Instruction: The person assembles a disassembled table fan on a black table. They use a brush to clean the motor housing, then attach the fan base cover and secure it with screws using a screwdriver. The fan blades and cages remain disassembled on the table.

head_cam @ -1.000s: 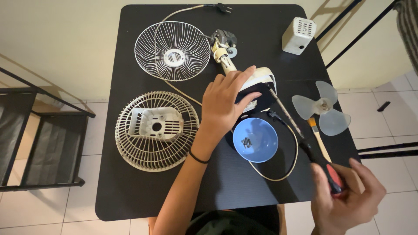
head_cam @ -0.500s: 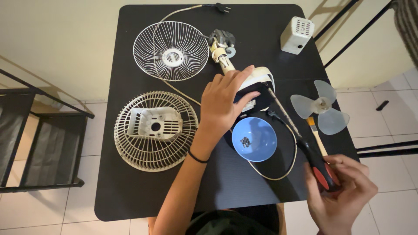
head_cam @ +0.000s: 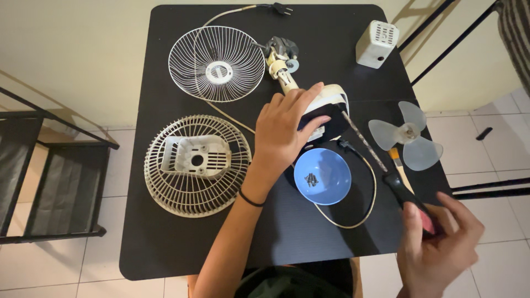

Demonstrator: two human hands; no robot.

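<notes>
Black table [head_cam: 182,243] is carrying: wire grille [head_cam: 216,64] at far left, ribbed grille [head_cam: 197,165] at left edge, plug [head_cam: 281,9] at far edge, white box [head_cam: 377,44] at far right corner, blades [head_cam: 406,137] and brush [head_cam: 398,165] at right edge, blue bowl [head_cam: 322,176] mid-table.
</notes>
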